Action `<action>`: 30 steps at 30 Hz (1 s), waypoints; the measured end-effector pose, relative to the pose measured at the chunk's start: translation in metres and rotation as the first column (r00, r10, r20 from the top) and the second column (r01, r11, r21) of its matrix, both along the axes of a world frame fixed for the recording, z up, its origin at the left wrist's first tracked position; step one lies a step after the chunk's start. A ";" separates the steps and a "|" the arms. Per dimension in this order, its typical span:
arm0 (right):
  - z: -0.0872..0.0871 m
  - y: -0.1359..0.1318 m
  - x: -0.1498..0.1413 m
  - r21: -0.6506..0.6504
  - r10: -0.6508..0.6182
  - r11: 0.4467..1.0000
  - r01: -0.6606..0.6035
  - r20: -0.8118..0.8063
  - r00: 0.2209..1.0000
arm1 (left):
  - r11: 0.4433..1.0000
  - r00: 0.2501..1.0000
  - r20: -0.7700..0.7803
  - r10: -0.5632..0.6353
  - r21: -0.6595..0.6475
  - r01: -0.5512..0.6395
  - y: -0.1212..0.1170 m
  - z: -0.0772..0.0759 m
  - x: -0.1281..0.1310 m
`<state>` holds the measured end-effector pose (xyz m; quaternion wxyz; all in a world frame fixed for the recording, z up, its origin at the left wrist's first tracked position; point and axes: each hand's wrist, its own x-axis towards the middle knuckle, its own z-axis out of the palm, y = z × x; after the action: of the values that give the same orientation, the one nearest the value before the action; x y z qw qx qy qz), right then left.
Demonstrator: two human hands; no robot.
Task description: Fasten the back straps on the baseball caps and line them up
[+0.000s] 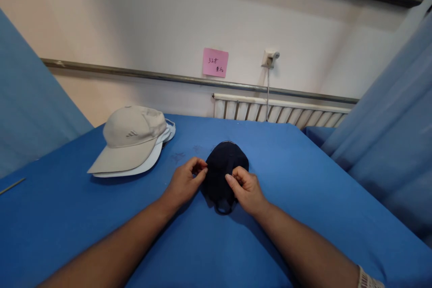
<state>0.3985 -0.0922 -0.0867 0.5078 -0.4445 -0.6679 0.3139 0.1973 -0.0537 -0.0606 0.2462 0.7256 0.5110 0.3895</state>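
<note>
Dark cap [219, 159] lies on the blue surface [286, 166], right of the stacked pale caps [135, 128], strap loop nearest the person. Left hand [185, 182]: thumb and forefinger pinching its left edge. Right hand [249, 191]: fingers pinching fabric near its middle. Judged light, soft, neither slippery nor fragile; best gripped by opposite edges, as the crown should give.
</note>
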 end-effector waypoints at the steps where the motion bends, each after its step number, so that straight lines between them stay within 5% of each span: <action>1: 0.001 -0.001 0.000 0.006 0.005 1.000 -0.005 0.005 1.000 | 1.000 1.000 0.024 0.017 0.000 -0.017 0.002 0.001 -0.002; 10: 0.000 0.023 0.021 -0.023 -0.286 0.958 0.285 -0.094 0.954 | 0.991 0.980 0.158 0.123 -0.070 -0.113 0.013 0.006 -0.012; 18: 0.012 0.014 0.020 0.058 -0.256 0.967 0.250 0.268 0.929 | 0.991 0.982 0.140 0.124 -0.060 -0.116 0.012 0.005 -0.012; 30: -0.001 0.022 0.011 -0.018 -0.262 0.964 0.266 0.131 0.956 | 0.994 0.986 0.123 0.110 -0.026 -0.108 0.009 0.007 -0.010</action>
<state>0.4098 -0.0700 -0.0875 0.4934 -0.5577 -0.6280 0.2261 0.1868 -0.0444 -0.0539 0.2628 0.6685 0.5374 0.4419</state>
